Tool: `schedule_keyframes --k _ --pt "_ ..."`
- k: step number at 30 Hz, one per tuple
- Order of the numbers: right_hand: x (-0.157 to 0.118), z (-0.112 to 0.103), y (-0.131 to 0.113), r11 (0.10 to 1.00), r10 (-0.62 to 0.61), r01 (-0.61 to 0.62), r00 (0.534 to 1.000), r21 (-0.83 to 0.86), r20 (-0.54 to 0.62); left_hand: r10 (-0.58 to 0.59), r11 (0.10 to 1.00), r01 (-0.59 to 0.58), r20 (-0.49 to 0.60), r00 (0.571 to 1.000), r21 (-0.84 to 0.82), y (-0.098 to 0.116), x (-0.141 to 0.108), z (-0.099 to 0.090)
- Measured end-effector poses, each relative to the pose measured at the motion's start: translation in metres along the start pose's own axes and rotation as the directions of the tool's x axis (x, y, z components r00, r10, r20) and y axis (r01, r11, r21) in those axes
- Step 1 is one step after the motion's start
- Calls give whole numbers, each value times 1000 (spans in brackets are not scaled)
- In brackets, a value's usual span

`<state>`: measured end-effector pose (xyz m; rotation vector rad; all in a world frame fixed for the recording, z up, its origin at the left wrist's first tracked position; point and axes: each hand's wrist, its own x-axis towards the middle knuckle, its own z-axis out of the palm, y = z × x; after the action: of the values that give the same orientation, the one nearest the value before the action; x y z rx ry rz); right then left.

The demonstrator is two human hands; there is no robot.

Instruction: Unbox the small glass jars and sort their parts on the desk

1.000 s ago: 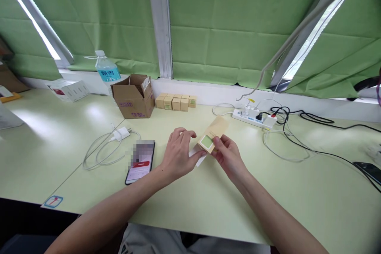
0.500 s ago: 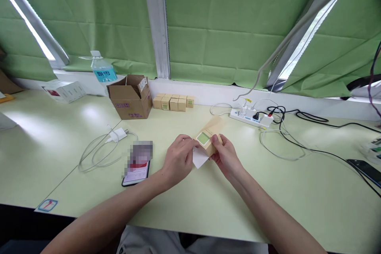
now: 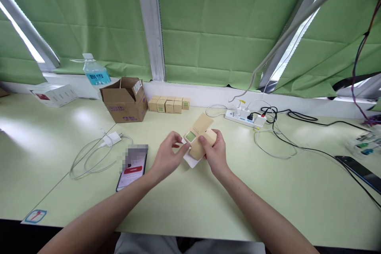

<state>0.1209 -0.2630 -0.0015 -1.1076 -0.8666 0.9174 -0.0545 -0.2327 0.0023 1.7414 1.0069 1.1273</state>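
Between my hands is a partly folded kraft-paper carton [image 3: 196, 149] with a green square in a white border on its side. One long flap [image 3: 204, 122] sticks out away from me. My right hand [image 3: 216, 152] grips the carton from the right, thumb pressed on top and fingers behind it. My left hand [image 3: 168, 152] pinches the carton's left edge between thumb and fingertips, close to the green square. A piece of white paper [image 3: 190, 160] shows beneath the carton; whether it is attached I cannot tell.
Several small kraft boxes [image 3: 169, 105] stand by the wall beside an open brown carton [image 3: 127, 103]. A phone [image 3: 132, 170] and a white charger with cable [image 3: 110, 139] lie left. A power strip [image 3: 245, 119], black cables and another phone [image 3: 358, 172] are right.
The carton has turned in my hands, and its long flap and right end now show more. My left fingers have moved to its left edge. The view has shifted slightly.
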Motion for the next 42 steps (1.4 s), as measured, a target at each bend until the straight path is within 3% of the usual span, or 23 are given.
schedule_keyframes --k 3,5,8,10,13,16,19,21,24,28,31,34,36,38,42 --pt "-4 1 2 999 -39 36 992 24 122 -89 989 91 19 996 -120 -3 15 -13" --pt "-7 2 5 998 -56 57 980 -1 189 -125 977 146 137 983 -158 -4 22 -19" --pt "-8 5 10 991 -4 39 964 -126 266 -150 959 221 343 927 -178 -3 28 -26" --pt "-7 6 11 981 51 7 955 -196 291 -164 964 232 393 905 -133 -4 31 -34" --pt "2 -4 6 969 47 20 963 -244 265 -216 976 214 380 899 50 -12 41 -52" --pt "19 -30 -8 929 -112 162 980 -333 163 -270 942 189 289 919 278 -29 57 -75" --pt "34 -65 -16 820 -243 273 962 -503 127 -319 878 199 222 921 435 -47 71 -89" --pt "38 -84 -12 731 -208 284 959 -621 194 -345 824 202 185 920 530 -56 77 -91" --pt "38 -103 1 655 -62 249 959 -713 277 -344 753 196 122 931 628 -62 78 -87" --pt "30 -107 15 604 112 201 937 -772 332 -254 622 126 47 966 773 -59 72 -79" --pt "26 -98 19 503 115 227 939 -834 324 -62 483 -4 39 997 876 -49 64 -74" --pt "22 -86 21 424 65 243 953 -873 297 179 517 -144 57 982 844 -36 56 -68" --pt "18 -80 21 462 60 236 953 -855 296 319 577 -267 87 944 772 -27 50 -60" --pt "14 -74 20 568 56 243 942 -787 331 419 612 -412 165 893 675 -18 43 -49" --pt "9 -60 19 782 -16 287 897 -553 442 449 669 -586 380 809 456 -4 31 -21"
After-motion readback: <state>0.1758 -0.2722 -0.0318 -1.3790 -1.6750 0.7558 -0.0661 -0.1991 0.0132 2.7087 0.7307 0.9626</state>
